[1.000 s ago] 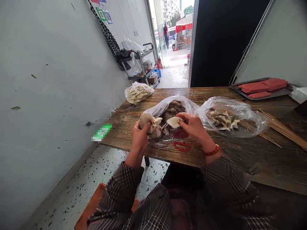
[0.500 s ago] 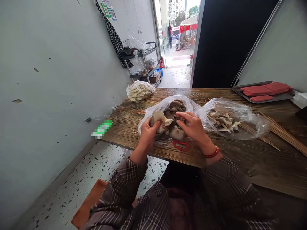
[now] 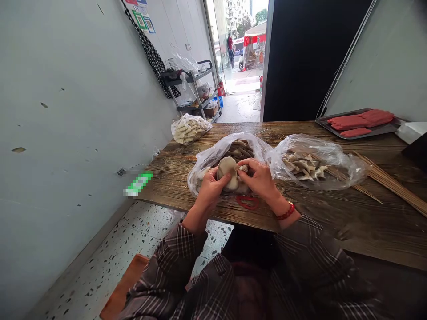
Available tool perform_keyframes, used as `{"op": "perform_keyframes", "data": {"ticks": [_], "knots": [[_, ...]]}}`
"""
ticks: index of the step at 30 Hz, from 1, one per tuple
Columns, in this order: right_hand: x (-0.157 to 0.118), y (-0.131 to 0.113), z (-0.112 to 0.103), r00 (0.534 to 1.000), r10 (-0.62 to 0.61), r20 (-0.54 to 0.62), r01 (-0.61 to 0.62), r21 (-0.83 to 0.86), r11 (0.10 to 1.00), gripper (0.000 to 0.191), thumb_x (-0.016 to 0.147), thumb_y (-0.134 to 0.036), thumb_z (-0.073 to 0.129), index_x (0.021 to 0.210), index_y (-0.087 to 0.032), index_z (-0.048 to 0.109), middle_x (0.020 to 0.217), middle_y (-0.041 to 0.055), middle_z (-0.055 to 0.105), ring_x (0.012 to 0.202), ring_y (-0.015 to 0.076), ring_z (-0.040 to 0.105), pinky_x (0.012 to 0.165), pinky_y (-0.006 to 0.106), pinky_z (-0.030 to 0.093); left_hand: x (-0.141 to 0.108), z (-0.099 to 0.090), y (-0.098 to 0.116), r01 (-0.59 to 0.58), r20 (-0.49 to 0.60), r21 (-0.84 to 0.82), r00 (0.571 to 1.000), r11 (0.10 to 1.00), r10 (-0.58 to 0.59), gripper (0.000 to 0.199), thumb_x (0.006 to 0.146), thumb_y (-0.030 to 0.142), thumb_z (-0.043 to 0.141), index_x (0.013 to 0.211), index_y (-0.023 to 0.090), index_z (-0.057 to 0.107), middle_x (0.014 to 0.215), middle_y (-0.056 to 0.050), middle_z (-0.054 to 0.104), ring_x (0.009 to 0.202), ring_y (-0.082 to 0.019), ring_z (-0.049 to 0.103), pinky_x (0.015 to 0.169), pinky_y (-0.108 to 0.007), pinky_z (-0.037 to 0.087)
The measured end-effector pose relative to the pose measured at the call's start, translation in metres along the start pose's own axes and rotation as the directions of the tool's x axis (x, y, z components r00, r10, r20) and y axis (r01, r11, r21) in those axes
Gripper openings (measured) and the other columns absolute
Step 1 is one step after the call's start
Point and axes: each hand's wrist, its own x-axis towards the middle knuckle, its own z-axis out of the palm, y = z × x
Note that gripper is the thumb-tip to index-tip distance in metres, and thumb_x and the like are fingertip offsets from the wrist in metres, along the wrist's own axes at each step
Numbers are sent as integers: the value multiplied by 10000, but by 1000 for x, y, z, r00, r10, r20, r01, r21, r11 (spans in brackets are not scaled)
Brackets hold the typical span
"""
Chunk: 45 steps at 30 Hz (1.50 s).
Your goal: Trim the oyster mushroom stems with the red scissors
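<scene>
The left hand [image 3: 211,186] holds a mushroom [image 3: 227,169], thumb pressed on the pale cap and fingers curled behind it. The right hand [image 3: 260,178] is drawn narrow at the cap's right edge, thumb and fingers pinching a small pale piece; whether that piece is joined to the cap, I cannot tell. The mushroom is held over the near side of an open plastic bag [image 3: 208,160], with more mushrooms [image 3: 242,149] in the bag just behind the hands. A red bracelet [image 3: 287,215] circles the right wrist, and plaid sleeves [image 3: 187,242] cover both forearms. Just below the hands, a red handle [image 3: 247,207] lies near the front edge of the wooden table [image 3: 167,178]. To the right, beside the first bag, a second bag [image 3: 347,166] holds torn mushroom pieces [image 3: 305,166], and thin skewers [image 3: 392,180] lie partly beside it. Behind these, at the far right, a dark tray [image 3: 353,136] carries red packs [image 3: 362,120]. At the table's far left corner sits a filled bag [image 3: 190,129] of pale pieces. Farther off, a loaded cart [image 3: 191,80] stands by the left wall, near a doorway [image 3: 242,100] open to the street
</scene>
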Motion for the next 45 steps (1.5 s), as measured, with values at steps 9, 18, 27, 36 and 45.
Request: {"op": "perform_keyframes", "data": {"ticks": [9, 18, 27, 36, 45], "knots": [[-5, 4, 11, 998, 46, -34, -47, -35, 998, 162, 882, -315, 537, 898, -222, 669, 887, 62, 743, 830, 218, 672, 810, 353, 519, -4, 4, -3, -25, -47, 53, 999, 998, 27, 364, 643, 342, 846, 936, 150, 745, 777, -19, 729, 678, -149, 639, 652, -252, 533], [-3, 5, 5, 963, 267, -33, -258, 174, 950, 276, 937, -453, 546, 1002, -204, 647, 770, 34, 752, 669, 178, 638, 675, 319, 496, -2, 7, -11, 54, -37, -69, 998, 996, -56, 383, 612, 345, 860, 907, 145, 720, 760, -25, 729, 642, -144, 637, 632, -254, 530], [3, 13, -6, 937, 350, 23, -327, 419, 847, 383, 830, -517, 706, 1050, -211, 772, 848, 10, 722, 564, 93, 516, 486, 237, 438, 14, -19, -1, -95, -134, 183, 984, 978, 120, 354, 674, 391, 821, 921, 158, 721, 782, -22, 705, 688, -157, 621, 647, -255, 494], [4, 16, -2, 951, 301, 68, -303, 384, 872, 286, 793, -417, 729, 995, -214, 721, 938, 35, 754, 754, 155, 670, 643, 287, 576, 37, -27, 7, -364, -9, 706, 853, 608, 522, 360, 773, 238, 727, 1130, 196, 716, 1175, -113, 701, 1138, -268, 604, 1008, -387, 465], [4, 0, -11, 1000, 1, 5, -1, 111, 994, 83, 852, -224, 659, 876, -240, 736, 979, 47, 719, 909, 197, 669, 744, 328, 563, 15, 14, 11, -101, 173, 147, 982, 984, 75, 320, 809, 437, 747, 959, 157, 709, 794, -36, 700, 657, -125, 616, 610, -243, 492]]}}
